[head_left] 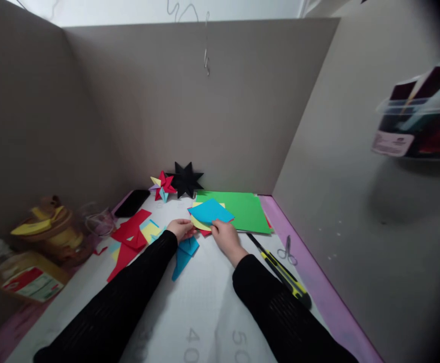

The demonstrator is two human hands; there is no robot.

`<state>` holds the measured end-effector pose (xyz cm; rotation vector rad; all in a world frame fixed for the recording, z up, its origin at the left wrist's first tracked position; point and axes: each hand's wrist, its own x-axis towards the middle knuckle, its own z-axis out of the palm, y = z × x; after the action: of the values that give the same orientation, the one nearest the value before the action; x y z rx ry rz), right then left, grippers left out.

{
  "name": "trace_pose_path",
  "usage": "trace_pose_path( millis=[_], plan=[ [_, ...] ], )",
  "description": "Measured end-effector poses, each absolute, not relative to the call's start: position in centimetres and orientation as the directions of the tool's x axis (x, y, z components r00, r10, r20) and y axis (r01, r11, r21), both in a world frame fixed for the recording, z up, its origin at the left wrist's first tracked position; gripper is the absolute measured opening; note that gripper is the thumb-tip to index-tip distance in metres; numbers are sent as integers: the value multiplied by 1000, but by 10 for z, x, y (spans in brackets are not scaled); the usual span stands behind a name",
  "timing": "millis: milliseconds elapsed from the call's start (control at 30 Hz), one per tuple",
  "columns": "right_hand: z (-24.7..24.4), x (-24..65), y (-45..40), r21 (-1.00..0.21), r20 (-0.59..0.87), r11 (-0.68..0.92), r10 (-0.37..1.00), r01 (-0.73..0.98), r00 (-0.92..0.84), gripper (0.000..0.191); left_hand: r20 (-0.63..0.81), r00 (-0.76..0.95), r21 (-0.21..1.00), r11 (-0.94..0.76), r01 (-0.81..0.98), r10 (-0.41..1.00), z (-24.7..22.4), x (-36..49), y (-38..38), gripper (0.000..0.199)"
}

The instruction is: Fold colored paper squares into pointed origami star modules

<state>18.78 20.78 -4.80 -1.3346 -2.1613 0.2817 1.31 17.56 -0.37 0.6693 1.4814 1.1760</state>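
A blue paper sheet (210, 210) lies at an angle over a yellow paper sheet (201, 225), with red paper edges showing beneath. My right hand (226, 239) pinches the lower edge of the blue sheet. At the left corner of the yellow sheet, the fingers of my left hand (182, 230) are closed on its edge. Below my left hand is a folded blue paper piece (185, 256), partly covered by it. Folded red paper pieces (131, 237) are spread to the left, over yellow and light blue scraps.
Green sheets (242, 212) lie behind my right hand. To the right are a yellow-black utility knife (280, 272) and scissors (288, 252). A black paper star (185, 179), a multicoloured star (163, 185) and a phone (132, 203) are at the back; jars (26, 272) stand left.
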Motion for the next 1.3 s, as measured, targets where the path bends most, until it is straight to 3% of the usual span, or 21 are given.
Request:
trace_pose_path(
  millis=[100,233,367,467,900,1300],
  plan=[
    [-47,186,210,-466,374,430,888,773,-269,34,-386,-277,918,334,-215,880,-8,19,174,5],
    [-44,187,216,-370,480,656,741,658,-470,57,-349,-279,928,288,-237,895,-10,23,173,14],
    [-45,190,221,-319,436,734,675,600,-595,44,-331,-283,934,271,-231,900,-9,26,173,19],
    [-47,192,223,-373,450,715,697,592,-558,36,-328,-266,936,273,-223,906,-7,30,173,16],
    [-47,195,230,-622,371,589,802,516,-468,33,-331,-236,937,289,-196,914,-6,35,172,17],
    [-49,200,237,-714,326,548,810,434,-487,33,-343,-251,934,298,-198,905,0,30,170,17]
  ],
)
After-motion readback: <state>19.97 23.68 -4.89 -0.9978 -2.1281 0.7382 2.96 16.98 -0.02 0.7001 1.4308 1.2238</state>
